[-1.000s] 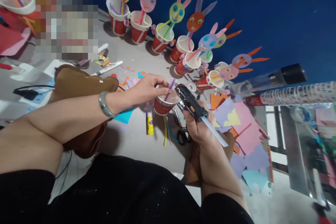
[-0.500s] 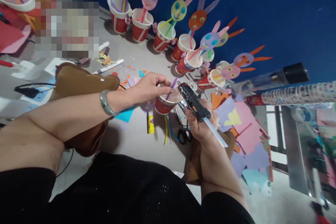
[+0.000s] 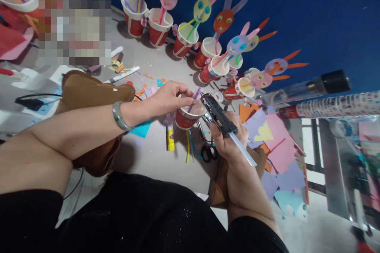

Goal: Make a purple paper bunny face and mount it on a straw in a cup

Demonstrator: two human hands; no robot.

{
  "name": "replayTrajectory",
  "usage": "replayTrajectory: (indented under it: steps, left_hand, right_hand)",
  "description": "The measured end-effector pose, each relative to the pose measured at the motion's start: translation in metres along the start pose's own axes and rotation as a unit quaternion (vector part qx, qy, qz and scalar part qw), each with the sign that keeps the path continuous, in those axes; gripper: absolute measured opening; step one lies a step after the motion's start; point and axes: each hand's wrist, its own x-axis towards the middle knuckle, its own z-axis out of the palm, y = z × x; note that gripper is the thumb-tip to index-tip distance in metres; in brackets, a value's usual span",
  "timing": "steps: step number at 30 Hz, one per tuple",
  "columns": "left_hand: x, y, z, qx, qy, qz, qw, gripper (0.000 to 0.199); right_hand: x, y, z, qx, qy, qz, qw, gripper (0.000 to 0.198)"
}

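Note:
A red paper cup (image 3: 187,121) with a white inside stands on the table in front of me. My left hand (image 3: 172,98), a bangle on its wrist, reaches over the rim and pinches a purple straw (image 3: 197,93) that slants up out of the cup. In my right hand (image 3: 227,140) is a black hot glue gun (image 3: 219,115), its nozzle at the cup's right rim by the straw. A clear glue stick (image 3: 243,150) juts from the gun's back end. The fingers around its trigger are partly hidden.
Several cups with rabbit-faced puppets (image 3: 184,49) line the blue wall. Near the cup are a yellow glue tube (image 3: 170,138), scissors (image 3: 209,152) and a yellow straw (image 3: 187,150). Coloured paper (image 3: 280,138) and stacked cups (image 3: 335,106) lie right; a brown cushion (image 3: 95,87) sits left.
Almost nothing differs. Both hands, the straw, the cup and the glue gun keep their places, with only a slight shift of the whole view.

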Motion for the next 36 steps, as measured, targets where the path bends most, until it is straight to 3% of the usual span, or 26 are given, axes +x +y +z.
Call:
replayTrajectory:
  steps: [36]
  left_hand:
    - [0.0009,-0.0031,-0.0004,0.008,-0.008,0.004,1.0,0.011]
  right_hand:
    - [0.0035,-0.0045,-0.0059,-0.022,0.035,-0.056,0.998,0.01]
